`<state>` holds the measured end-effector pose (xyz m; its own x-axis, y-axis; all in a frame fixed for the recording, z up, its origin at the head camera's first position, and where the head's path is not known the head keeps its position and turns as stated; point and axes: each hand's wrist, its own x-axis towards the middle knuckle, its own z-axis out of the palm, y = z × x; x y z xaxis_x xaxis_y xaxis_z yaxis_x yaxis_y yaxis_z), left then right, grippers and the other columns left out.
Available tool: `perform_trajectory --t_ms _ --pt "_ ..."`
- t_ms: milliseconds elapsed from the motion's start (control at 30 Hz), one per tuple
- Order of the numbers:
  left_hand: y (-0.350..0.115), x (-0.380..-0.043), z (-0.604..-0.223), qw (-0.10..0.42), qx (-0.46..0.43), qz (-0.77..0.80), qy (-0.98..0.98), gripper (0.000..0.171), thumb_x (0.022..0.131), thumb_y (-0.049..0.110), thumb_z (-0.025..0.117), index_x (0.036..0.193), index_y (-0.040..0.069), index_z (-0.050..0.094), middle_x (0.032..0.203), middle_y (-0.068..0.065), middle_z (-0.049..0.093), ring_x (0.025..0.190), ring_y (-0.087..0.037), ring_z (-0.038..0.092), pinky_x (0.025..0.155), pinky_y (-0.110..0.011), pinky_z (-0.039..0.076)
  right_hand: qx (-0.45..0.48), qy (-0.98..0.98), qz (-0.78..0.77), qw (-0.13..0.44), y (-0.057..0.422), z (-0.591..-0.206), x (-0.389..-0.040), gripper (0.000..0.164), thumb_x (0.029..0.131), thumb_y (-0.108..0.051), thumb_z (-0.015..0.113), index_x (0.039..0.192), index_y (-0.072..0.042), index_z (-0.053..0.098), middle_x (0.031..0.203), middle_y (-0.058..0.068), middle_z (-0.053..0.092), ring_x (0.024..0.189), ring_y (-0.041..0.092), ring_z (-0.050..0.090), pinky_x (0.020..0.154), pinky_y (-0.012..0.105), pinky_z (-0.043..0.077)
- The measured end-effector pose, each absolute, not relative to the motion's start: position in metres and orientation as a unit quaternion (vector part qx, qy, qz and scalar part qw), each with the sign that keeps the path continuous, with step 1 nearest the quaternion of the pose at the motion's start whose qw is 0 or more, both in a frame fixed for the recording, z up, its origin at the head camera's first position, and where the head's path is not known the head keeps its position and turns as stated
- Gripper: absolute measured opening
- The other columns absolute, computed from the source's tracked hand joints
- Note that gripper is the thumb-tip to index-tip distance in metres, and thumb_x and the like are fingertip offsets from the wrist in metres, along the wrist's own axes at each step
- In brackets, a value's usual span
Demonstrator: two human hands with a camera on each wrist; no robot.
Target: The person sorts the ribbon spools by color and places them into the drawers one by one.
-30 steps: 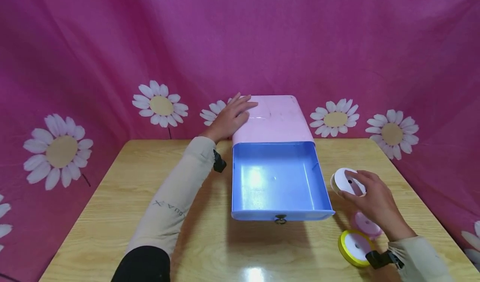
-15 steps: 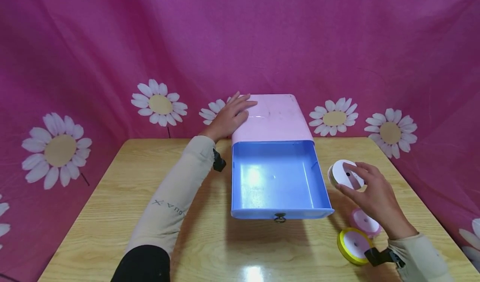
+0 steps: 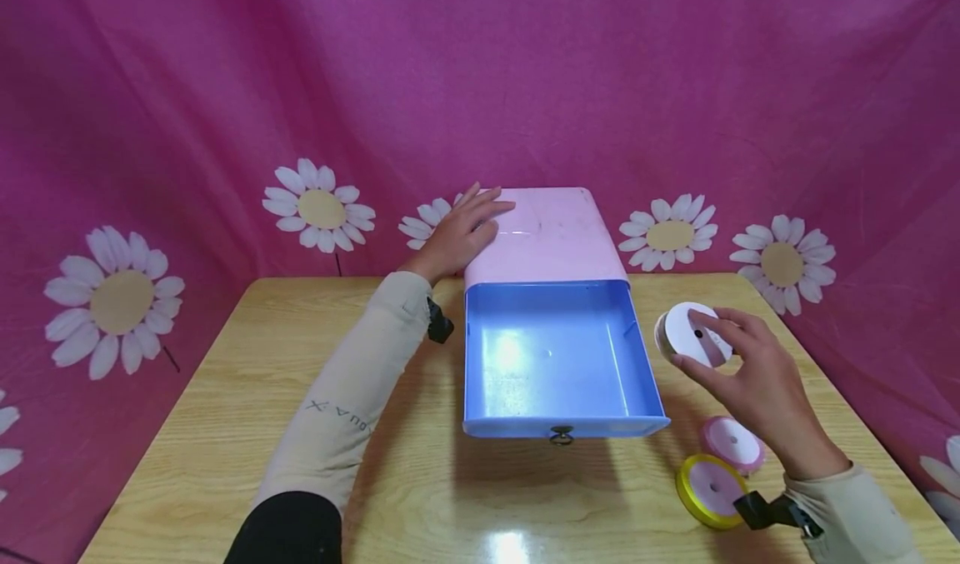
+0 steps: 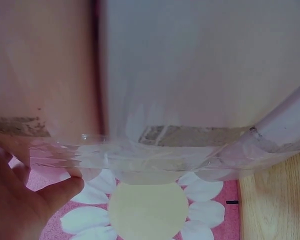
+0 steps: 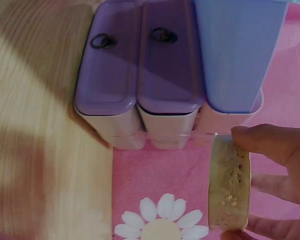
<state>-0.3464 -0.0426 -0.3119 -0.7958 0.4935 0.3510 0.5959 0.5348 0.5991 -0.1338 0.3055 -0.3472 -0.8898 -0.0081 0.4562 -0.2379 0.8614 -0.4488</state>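
My right hand [image 3: 772,389] pinches a ribbon spool [image 3: 684,331] by its edge, thumb on one side and fingers on the other. It has a white disc face, and the right wrist view shows pale gold ribbon with small stars round it. The spool is raised over the table, right of a blue drawer [image 3: 551,429]. That drawer is pulled out of the top of a pink cabinet [image 3: 558,239], and nothing lies in it. My left hand [image 3: 453,239] rests on the cabinet's top left edge with fingers extended.
On the wooden table [image 3: 225,431], a yellow ribbon spool [image 3: 711,491] and a pink ribbon spool [image 3: 733,445] lie below my right forearm. Two shut purple drawers [image 5: 110,65] sit under the blue one. A pink curtain with daisies [image 3: 322,208] hangs behind.
My right hand has lifted the white-faced spool up and slightly away from the other two spools, showing more of the pink one. The left hand has stayed on the cabinet.
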Motion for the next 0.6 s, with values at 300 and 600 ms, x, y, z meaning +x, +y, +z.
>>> perform_trajectory --t_ms 300,600 --pt "-0.042 -0.345 -0.311 0.068 -0.302 -0.364 -0.878 0.046 0.098 0.035 0.041 0.143 0.031 0.048 0.158 0.009 0.025 0.147 -0.009 0.000 0.116 -0.056 0.007 0.090 -0.919 0.270 0.274 0.298 -0.331 -0.132 0.065 0.068 -0.015 0.087 0.129 -0.012 0.063 0.127 0.018 0.053 0.107 0.035 0.050 0.073 0.032 0.035" --pt "-0.040 -0.343 -0.312 0.072 -0.295 -0.368 -0.879 0.045 0.097 0.033 0.041 0.142 0.030 0.049 0.157 0.008 0.027 0.147 -0.010 0.001 0.116 -0.055 0.007 0.118 -0.909 0.270 0.295 0.287 -0.316 -0.131 0.069 0.065 -0.015 0.089 0.129 -0.017 0.064 0.128 0.009 0.055 0.106 0.026 0.050 0.073 0.025 0.034"
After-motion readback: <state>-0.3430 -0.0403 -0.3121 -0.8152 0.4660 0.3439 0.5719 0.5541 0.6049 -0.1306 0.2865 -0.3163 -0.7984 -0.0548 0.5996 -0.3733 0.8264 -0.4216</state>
